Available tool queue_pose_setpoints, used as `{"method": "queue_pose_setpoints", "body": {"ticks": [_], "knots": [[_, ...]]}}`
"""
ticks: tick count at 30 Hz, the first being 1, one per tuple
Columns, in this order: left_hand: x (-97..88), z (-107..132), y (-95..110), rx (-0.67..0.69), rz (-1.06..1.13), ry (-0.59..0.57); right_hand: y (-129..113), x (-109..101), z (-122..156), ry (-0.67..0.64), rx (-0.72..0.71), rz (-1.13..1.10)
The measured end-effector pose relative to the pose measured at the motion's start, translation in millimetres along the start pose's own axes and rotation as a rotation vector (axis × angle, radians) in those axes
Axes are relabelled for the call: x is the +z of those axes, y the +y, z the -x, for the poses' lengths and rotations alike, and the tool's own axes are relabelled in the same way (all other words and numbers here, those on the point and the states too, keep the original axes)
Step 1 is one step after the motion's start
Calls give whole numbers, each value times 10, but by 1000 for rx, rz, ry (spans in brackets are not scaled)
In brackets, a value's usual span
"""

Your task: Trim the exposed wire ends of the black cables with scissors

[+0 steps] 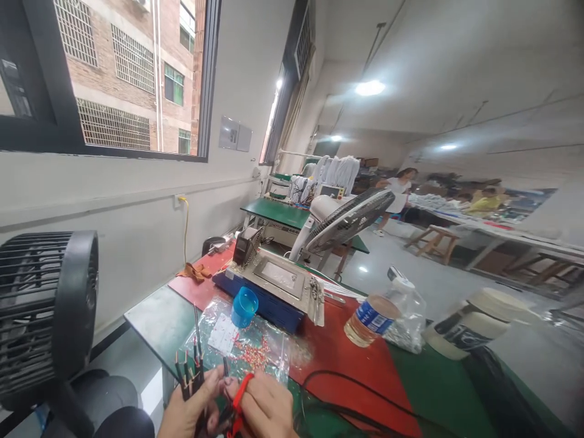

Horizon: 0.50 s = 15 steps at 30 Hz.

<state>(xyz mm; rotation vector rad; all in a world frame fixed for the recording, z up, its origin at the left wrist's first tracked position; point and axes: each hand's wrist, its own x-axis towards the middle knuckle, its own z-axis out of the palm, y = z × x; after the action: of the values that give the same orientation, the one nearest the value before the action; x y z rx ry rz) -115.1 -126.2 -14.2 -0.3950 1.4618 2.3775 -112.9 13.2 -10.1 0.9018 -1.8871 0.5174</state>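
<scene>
At the bottom of the head view, my left hand (194, 401) is closed around several black cables (185, 371), whose thin stripped ends point upward. Beside it and touching at the fingertips, my right hand (269, 404) is closed on a red-handled tool (240, 395); its jaws are mostly hidden by my fingers. A short dark tip rises between both hands, and I cannot tell whether it is cable or tool. Just beyond lies a clear plastic bag (278, 350), strewn with small red and pale bits (253, 354).
Past the bag stand a blue cup (244, 307) and a blue-based metal machine (260, 298). Rightward are a bottle of pale liquid (370, 319) and a white jar (474, 322). A black fan (50, 310) is close on the left. A black cable (347, 389) loops across the table. People work farther back.
</scene>
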Motion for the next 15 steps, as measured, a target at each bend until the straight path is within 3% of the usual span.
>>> {"method": "queue_pose_setpoints", "body": {"ticks": [4,8,15], "knots": [[-58,4,-46,-47,21,-52,-75,24,22,-14,-72,72],[-153,-18,-48,1,9,-86,-48,-1,47,-161,-29,25],[-148,-23,-70,28,-98,177,199,-203,118,-377,428,-29]]}}
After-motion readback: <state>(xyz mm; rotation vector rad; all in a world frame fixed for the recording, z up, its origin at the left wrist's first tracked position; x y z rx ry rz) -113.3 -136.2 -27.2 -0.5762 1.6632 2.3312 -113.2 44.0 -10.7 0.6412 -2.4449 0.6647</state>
